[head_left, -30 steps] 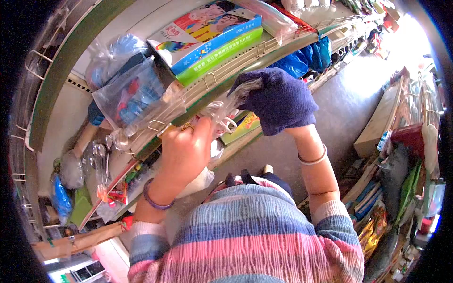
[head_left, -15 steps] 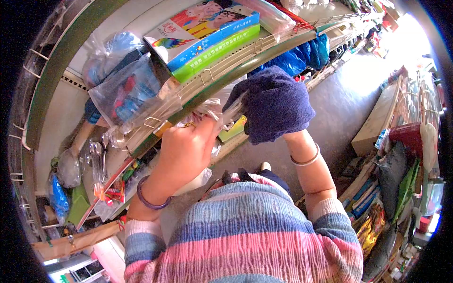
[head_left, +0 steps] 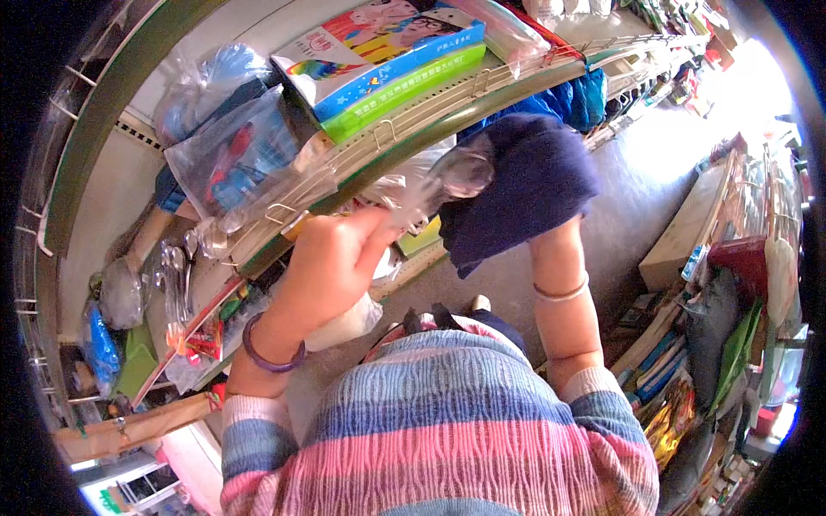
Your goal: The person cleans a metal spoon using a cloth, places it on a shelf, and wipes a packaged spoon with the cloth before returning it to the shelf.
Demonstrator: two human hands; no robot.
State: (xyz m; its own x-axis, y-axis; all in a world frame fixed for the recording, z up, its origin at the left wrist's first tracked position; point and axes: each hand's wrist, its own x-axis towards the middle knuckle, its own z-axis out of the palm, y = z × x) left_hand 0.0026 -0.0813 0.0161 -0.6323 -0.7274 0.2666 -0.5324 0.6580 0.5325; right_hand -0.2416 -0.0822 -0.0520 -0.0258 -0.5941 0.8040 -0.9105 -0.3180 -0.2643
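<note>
My left hand [head_left: 337,258] is closed round the handle end of a shiny metal spoon [head_left: 469,175]. The rounded bowl points up and right, in front of a dark navy cloth [head_left: 520,193]. That cloth is draped over my right hand [head_left: 557,239], hiding the fingers, and the hand holds it up beside the bowl. Crumpled clear plastic [head_left: 391,191] shows just behind my left fingers.
A metal shelf edge [head_left: 404,155] with wire hooks runs diagonally past my hands. On the shelf lie colourful boxes [head_left: 379,69] and bagged goods [head_left: 237,155]. More spoons [head_left: 176,275] hang at left. Stocked shelves [head_left: 688,344] line the right side.
The cloth has come off the spoon's bowl and moved slightly right with my right hand, so the bowl now shows. My left hand has shifted slightly left.
</note>
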